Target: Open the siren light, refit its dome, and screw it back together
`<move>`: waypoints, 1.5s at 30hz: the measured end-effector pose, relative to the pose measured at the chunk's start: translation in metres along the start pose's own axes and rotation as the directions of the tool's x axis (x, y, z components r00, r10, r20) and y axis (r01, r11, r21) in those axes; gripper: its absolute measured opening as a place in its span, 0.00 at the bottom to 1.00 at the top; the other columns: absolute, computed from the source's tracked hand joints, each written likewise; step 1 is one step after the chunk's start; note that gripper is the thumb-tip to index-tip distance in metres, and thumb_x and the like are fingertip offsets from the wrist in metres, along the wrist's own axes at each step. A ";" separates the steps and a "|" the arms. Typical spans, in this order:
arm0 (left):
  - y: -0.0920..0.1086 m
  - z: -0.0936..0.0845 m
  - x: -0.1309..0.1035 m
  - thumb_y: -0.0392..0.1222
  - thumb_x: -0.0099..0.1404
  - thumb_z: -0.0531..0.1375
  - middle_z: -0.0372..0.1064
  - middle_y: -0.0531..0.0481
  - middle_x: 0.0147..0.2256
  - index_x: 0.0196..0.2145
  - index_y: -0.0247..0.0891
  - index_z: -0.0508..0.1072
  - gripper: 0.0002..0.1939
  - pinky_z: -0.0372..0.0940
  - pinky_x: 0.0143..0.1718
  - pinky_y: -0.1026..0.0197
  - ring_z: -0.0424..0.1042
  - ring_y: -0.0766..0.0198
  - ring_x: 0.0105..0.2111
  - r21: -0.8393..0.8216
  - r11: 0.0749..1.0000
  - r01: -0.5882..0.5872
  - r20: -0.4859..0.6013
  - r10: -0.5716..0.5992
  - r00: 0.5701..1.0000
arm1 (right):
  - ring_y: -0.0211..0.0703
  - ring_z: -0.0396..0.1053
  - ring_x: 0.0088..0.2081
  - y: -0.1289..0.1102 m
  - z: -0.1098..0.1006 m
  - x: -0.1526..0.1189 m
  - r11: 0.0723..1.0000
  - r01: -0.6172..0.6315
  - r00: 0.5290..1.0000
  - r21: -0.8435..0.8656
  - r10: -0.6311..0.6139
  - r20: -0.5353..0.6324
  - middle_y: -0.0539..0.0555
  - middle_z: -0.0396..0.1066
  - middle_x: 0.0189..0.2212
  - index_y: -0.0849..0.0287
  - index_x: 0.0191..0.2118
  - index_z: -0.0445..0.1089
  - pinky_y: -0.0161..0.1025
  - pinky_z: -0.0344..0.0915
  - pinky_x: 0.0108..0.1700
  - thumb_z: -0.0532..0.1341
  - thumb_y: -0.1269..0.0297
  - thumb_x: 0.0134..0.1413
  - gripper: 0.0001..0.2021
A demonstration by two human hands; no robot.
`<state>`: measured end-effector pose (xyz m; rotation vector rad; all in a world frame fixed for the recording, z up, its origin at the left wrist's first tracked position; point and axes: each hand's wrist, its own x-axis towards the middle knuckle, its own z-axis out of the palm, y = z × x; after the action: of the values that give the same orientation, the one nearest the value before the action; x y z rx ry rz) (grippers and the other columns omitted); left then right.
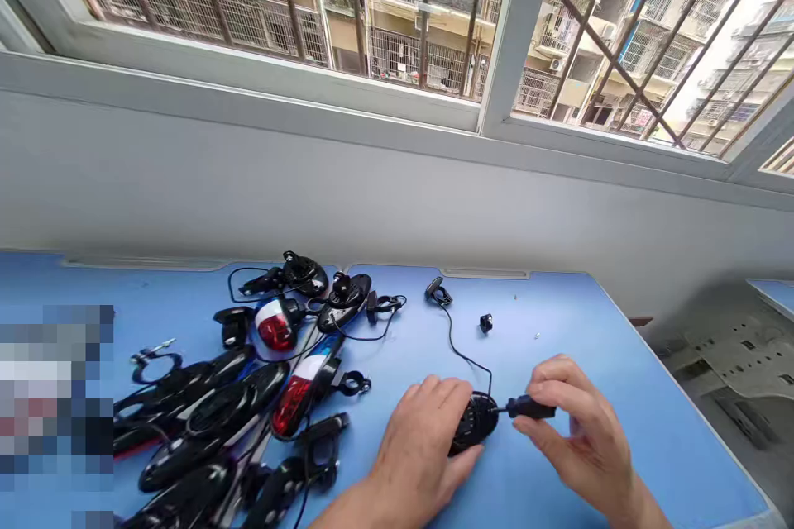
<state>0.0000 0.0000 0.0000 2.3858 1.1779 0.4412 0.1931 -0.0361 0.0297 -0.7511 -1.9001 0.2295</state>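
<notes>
My left hand [422, 442] is wrapped over the left side of a black oval device [480, 423] that lies on the blue table. Between the thumb and fingers of my right hand [580, 421] is the black handle of a small screwdriver [527, 407]. Its thin shaft points left, with the tip at the right edge of the device. A black cable [456, 339] runs from the device up to a small black clamp part [438, 291]. Beyond the screwdriver sits a small black bracket [486, 322].
Many black devices, cables and clamps are piled at the left, among them a red and white light [276, 325] and a long red, white and blue light [303, 388]. Tiny screws [537, 335] lie near the back of the blue table [670, 430]. A wall and barred window stand behind.
</notes>
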 end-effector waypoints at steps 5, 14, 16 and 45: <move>0.001 0.001 -0.001 0.37 0.54 0.60 0.70 0.51 0.39 0.37 0.41 0.67 0.11 0.58 0.38 0.54 0.64 0.55 0.38 0.001 1.000 -0.002 -0.005 0.002 1.000 | 0.49 0.66 0.40 -0.001 -0.001 -0.002 0.995 -0.057 0.998 0.084 0.059 -0.025 0.58 0.68 0.41 0.57 0.54 0.59 0.49 0.66 0.38 0.54 0.85 0.53 0.25; 0.002 0.000 -0.001 0.37 0.54 0.59 0.70 0.51 0.38 0.37 0.40 0.67 0.10 0.58 0.37 0.54 0.64 0.55 0.37 -0.009 1.000 0.003 -0.003 -0.003 1.000 | 0.45 0.64 0.33 0.002 -0.001 0.000 1.000 -0.012 1.000 -0.026 0.012 -0.005 0.54 0.66 0.34 0.55 0.54 0.61 0.43 0.64 0.31 0.59 0.83 0.52 0.25; 0.002 -0.001 -0.001 0.37 0.54 0.59 0.70 0.51 0.38 0.37 0.40 0.67 0.11 0.58 0.37 0.54 0.64 0.55 0.37 -0.009 1.000 0.011 0.002 -0.011 1.000 | 0.46 0.65 0.36 0.001 -0.001 -0.001 1.000 -0.014 1.000 0.015 0.014 0.003 0.56 0.68 0.37 0.56 0.55 0.60 0.45 0.65 0.34 0.56 0.85 0.52 0.26; 0.000 0.000 -0.001 0.37 0.54 0.59 0.70 0.51 0.37 0.36 0.42 0.67 0.10 0.57 0.35 0.57 0.64 0.56 0.36 0.014 1.000 -0.014 -0.015 0.015 1.000 | 0.45 0.65 0.34 -0.005 0.000 0.006 0.998 0.058 0.998 -0.024 -0.058 0.036 0.56 0.68 0.36 0.57 0.56 0.59 0.44 0.65 0.32 0.56 0.85 0.53 0.26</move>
<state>-0.0003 -0.0008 0.0004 2.4085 1.1747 0.4572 0.1895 -0.0367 0.0368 -0.7115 -1.9586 0.1843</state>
